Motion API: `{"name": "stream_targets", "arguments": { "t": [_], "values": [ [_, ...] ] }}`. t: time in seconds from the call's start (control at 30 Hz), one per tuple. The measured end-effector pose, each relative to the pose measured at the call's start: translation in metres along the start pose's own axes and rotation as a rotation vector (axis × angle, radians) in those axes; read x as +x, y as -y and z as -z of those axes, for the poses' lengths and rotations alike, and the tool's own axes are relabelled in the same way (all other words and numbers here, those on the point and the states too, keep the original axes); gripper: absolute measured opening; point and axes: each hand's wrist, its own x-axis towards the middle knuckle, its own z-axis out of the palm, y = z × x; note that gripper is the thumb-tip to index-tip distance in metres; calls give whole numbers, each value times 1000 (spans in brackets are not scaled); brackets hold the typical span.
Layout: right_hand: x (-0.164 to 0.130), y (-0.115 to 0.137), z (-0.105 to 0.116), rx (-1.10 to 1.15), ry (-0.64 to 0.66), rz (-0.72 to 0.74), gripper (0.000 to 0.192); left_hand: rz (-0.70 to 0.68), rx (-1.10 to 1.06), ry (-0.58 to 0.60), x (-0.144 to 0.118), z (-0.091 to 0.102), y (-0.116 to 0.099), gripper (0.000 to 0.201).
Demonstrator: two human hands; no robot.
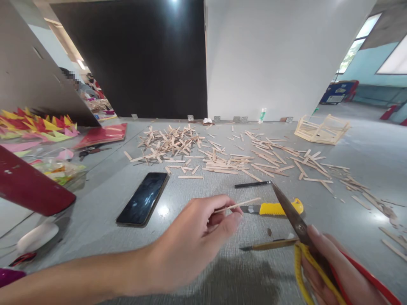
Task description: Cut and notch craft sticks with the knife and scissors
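Two hands in my view: left hand (193, 237) pinches a thin wooden stick (237, 206); right hand (333, 271) grasps scissors (288, 207), blades just beside the stick, above the yellow utility knife (276, 208).

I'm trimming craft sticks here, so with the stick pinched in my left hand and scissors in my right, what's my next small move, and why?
Probably bring the stick in the left hand between the blades of the scissors held by the right hand: its free end points toward them but sits apart, not yet between them.
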Motion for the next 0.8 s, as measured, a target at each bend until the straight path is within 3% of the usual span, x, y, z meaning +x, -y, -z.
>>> {"name": "stream_targets", "arguments": {
  "t": [0.13,0.3,0.53,0.7,0.8],
  "values": [
    [6,4,-1,-62,49,27,74,22,41,-48,-5,-2,1,43],
    [-4,15,-8,-100,63,14,76,109,-144,-42,-12,-3,1,54],
    [-7,15,-15,-120,87,-35,72,70,-400,15,-12,-9,-4,31],
    [-1,9,-11,-27,45,-4,72,26,-278,0,-15,-6,-4,30],
    [8,9,-5,-59,166,10,74,12,-201,-17,-17,-4,-5,32]
  ]
}}
